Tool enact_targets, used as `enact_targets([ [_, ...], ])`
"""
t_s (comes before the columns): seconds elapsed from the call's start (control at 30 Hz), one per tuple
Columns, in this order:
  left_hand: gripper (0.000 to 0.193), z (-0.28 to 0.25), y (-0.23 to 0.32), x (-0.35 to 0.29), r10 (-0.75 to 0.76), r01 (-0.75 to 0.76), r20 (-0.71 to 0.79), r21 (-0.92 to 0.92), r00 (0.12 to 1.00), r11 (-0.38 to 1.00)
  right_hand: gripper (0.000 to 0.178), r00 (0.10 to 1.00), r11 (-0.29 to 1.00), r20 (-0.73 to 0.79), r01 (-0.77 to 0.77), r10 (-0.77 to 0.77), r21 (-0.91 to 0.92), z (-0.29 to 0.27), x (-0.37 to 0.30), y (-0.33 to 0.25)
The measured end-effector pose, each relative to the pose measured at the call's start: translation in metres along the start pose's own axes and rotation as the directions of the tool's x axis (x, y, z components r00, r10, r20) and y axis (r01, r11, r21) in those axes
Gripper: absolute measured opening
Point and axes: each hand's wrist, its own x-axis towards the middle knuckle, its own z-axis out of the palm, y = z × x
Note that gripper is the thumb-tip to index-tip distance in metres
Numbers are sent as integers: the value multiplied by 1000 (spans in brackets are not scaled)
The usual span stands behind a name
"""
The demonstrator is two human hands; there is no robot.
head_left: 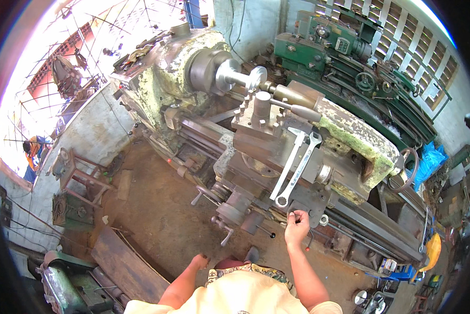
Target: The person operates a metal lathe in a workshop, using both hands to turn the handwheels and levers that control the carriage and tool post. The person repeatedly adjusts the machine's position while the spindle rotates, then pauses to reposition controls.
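While the flanged workpiece (240, 78) is sitting between chuck (206, 72) and tailstock (345, 121), mounting looks done; remaining cutting is unclear. Right hand (297, 226) is resting bunched at the carriage (316, 201), hold unclear; left hand (199, 261) is hanging loosely curled, contents hidden.

From here, the wrench (299, 170) and caliper (286, 166) are smooth, shiny metal toward the right edge of the dull metal carriage (258, 144); the headstock (159, 68) wears rough, flaking paint. The flanged workpiece (241, 79) gleams, the blue sheet (430, 161) looks like crinkled plastic, the board (122, 256) matt wood.
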Motion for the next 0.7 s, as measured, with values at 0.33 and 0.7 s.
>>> enact_targets([
  [0.33,38,-9,11,-48,-110,110,6,-25,994,994,6,999,999,14,41,-41,14,0,3,8],
  [0.7,45,-8,35,-48,-69,72,44,-81,997,994,5,1000,999,13,8,-9,51,1,3,12],
])
